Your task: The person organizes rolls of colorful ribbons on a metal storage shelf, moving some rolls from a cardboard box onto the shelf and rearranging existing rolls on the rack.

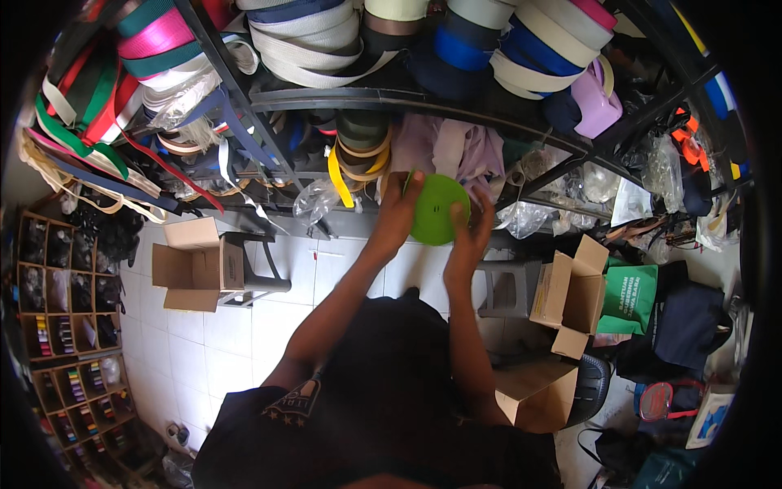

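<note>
Between my two hands is a bright green round roll (436,222), which looks like tightly wound webbing, with its flat face toward me and small dark marks at the centre. My left hand (399,207) grips its left edge, thumb along the upper rim. On the right edge, my right hand (472,231) holds it with the thumb pressed on the flat face. Behind the roll, pale lilac fabric (466,147) hangs on the lower shelf. A stack of dark, tan and yellow webbing rolls (362,151) stands just left of the fabric.
A black metal rack (342,100) spans the front, loaded with webbing rolls (303,42). Open cardboard boxes sit left (195,267) and right (562,292), near grey plastic stools (507,287). A wooden cubbyhole shelf (69,281) stands far left; bags (688,314) pile up at the right.
</note>
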{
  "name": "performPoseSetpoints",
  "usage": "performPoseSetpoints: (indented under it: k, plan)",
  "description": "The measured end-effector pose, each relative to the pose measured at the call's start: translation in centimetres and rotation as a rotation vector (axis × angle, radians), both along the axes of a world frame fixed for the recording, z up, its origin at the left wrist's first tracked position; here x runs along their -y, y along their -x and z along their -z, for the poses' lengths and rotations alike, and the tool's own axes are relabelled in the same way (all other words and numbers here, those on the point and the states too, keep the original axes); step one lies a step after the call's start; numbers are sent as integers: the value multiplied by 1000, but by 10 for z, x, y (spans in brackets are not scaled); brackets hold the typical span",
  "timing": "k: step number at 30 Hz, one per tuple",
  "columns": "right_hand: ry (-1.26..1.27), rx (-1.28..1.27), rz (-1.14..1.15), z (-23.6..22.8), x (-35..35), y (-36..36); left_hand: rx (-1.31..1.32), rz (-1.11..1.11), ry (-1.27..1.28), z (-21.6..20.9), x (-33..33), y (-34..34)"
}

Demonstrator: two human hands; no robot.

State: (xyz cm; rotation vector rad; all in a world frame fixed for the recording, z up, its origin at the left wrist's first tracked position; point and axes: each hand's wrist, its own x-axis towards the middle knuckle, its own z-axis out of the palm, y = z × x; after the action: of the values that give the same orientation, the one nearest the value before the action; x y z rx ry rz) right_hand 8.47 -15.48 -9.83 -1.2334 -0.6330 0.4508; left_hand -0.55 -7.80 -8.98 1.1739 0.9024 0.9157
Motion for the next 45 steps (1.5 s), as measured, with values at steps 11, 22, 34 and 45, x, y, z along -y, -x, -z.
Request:
performPoseSetpoints:
  k: [11, 22, 34, 45]
  plan:
    - [87, 190, -349, -39, -6, -15, 16, 14, -36, -23, -6, 17]
    - [-27, 809, -326, -134, -25, 4, 78, -159, -125, -120, -24, 35]
    - [-227, 910, -161, -166, -63, 12, 564, -39, -194, -142, -44, 40]
    - [-456, 1087, 122, -244, -161, -6, 122, -202, -760, -226, -117, 52]
